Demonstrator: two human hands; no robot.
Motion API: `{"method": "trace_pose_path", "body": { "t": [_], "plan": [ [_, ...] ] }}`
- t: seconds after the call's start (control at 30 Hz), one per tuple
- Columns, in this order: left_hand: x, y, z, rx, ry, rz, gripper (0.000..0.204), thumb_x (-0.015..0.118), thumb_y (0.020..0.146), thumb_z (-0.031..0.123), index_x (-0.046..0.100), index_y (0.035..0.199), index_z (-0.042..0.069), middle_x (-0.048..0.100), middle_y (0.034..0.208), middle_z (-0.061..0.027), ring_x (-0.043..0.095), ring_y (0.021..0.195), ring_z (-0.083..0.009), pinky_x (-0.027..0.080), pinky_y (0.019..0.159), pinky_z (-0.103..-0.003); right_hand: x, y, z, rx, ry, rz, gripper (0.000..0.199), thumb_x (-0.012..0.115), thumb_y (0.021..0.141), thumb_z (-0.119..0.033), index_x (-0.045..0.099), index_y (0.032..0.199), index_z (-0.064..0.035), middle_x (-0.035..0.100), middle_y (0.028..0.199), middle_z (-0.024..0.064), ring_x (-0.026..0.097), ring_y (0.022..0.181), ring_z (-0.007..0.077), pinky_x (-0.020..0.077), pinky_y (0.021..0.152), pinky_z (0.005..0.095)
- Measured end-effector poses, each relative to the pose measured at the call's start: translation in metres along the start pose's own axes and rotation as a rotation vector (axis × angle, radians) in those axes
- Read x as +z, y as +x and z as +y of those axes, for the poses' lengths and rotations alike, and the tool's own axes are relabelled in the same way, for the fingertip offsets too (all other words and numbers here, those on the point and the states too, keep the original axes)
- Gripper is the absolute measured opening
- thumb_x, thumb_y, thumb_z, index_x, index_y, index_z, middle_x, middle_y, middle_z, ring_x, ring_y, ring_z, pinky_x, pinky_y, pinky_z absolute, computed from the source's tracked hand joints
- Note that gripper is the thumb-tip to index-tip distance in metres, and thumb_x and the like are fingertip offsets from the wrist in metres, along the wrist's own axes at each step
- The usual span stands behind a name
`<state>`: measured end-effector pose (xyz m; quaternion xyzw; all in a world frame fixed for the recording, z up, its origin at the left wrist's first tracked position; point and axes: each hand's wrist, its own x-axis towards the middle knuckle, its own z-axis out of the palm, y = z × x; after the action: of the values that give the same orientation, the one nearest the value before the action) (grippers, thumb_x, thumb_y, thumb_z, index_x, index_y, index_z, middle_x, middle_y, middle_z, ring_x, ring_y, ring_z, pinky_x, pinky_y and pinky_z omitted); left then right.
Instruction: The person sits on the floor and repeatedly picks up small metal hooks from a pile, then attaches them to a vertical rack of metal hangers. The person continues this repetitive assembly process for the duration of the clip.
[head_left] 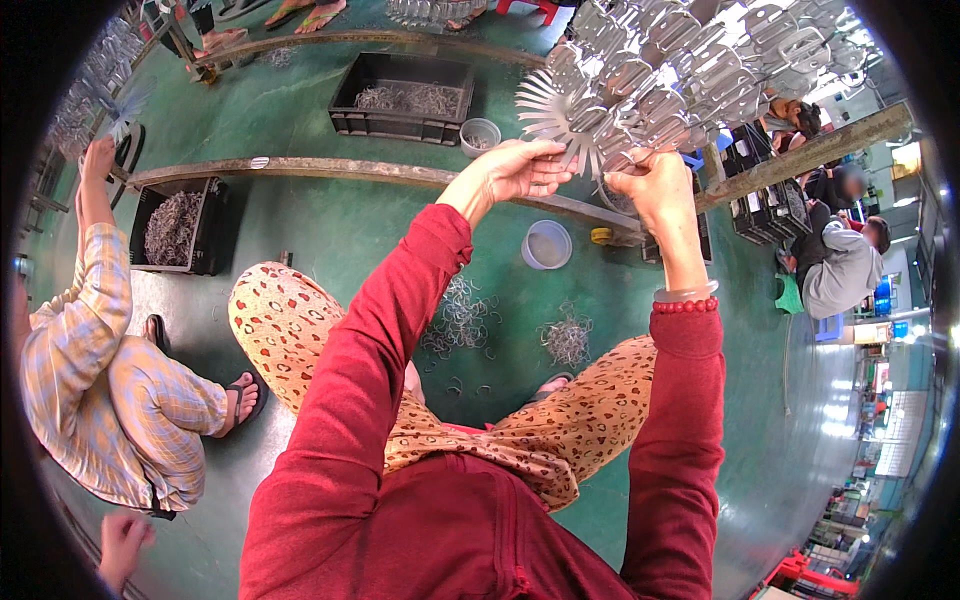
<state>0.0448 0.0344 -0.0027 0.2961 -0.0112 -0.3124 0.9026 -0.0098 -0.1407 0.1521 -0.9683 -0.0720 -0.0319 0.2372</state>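
head view: crates [400, 125] beyond metal rack [660, 90]

Hanging metal pieces [660, 70] crowd above; open floor [400, 220] below.

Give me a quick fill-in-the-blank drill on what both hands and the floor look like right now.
1. Both hands, left hand and right hand, are raised to a rack of hanging ____ parts.
2. The sleeves on both forearms are ____.
3. The floor is ____.
4. The black crate ahead holds ____ pieces.

Missing words: metal; red; green; wire
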Motion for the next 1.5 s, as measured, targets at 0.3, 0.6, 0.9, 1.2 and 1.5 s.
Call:
{"method": "trace_pose_path", "body": {
  "t": [0.3, 0.6, 0.9, 1.2, 1.5],
  "plan": [
    [0.015, -0.001, 0.006, -0.124, 0.170, 0.061, 0.021, 0.064, 0.086, 0.019, 0.063, 0.100, 0.004, 0.067, 0.095, -0.0071, 0.063, 0.080, -0.0151, 0.051, 0.070, -0.031, 0.007, 0.000, 0.005, 0.069, 0.115, 0.017, 0.026, 0.075, 0.067, -0.009, 0.070, 0.092, -0.0026, 0.070, 0.078, 0.0124, 0.067, 0.071, 0.0161, 0.0502, 0.068, 0.0292],
    [0.021, 0.009, -0.015, -0.061, 0.177, 0.044, 0.019, 0.065, 0.083, 0.014, 0.066, 0.097, 0.002, 0.069, 0.087, -0.0062, 0.064, 0.075, -0.0118, 0.047, 0.060, -0.024, 0.013, -0.008, 0.014, 0.134, 0.232, 0.079, 0.017, 0.074, 0.067, -0.008, 0.071, 0.083, -0.0028, 0.069, 0.070, 0.0081, 0.064, 0.064, 0.0125, 0.0498, 0.063, 0.0289],
    [0.030, 0.014, -0.037, -0.012, 0.142, 0.076, 0.014, 0.065, 0.081, 0.011, 0.067, 0.091, 0.001, 0.069, 0.081, -0.0069, 0.066, 0.068, -0.0103, 0.045, 0.053, -0.018, 0.007, -0.011, 0.006, 0.138, 0.012, 0.118, 0.015, 0.073, 0.066, -0.007, 0.068, 0.076, 0.0025, 0.066, 0.062, 0.0119, 0.066, 0.060, 0.0189, 0.0504, 0.060, 0.0310],
    [0.035, 0.012, -0.045, -0.046, 0.131, 0.081, 0.020, 0.063, 0.083, 0.011, 0.063, 0.098, -0.002, 0.068, 0.090, -0.0093, 0.065, 0.077, -0.0147, 0.050, 0.063, -0.022, 0.017, -0.010, 0.019, 0.178, 0.051, 0.207, 0.014, 0.072, 0.066, -0.006, 0.065, 0.070, 0.0051, 0.066, 0.062, 0.0138, 0.067, 0.060, 0.0203, 0.0509, 0.060, 0.0305],
    [0.047, 0.001, -0.046, -0.043, 0.089, 0.122, 0.012, 0.063, 0.082, 0.007, 0.066, 0.090, -0.001, 0.068, 0.084, -0.0094, 0.064, 0.073, -0.0149, 0.048, 0.061, -0.024, 0.018, -0.011, 0.016, 0.147, -0.002, 0.190, 0.021, 0.071, 0.070, 0.005, 0.061, 0.087, 0.0130, 0.066, 0.074, 0.0154, 0.066, 0.065, 0.0163, 0.0571, 0.056, 0.0263]
  ]
}}
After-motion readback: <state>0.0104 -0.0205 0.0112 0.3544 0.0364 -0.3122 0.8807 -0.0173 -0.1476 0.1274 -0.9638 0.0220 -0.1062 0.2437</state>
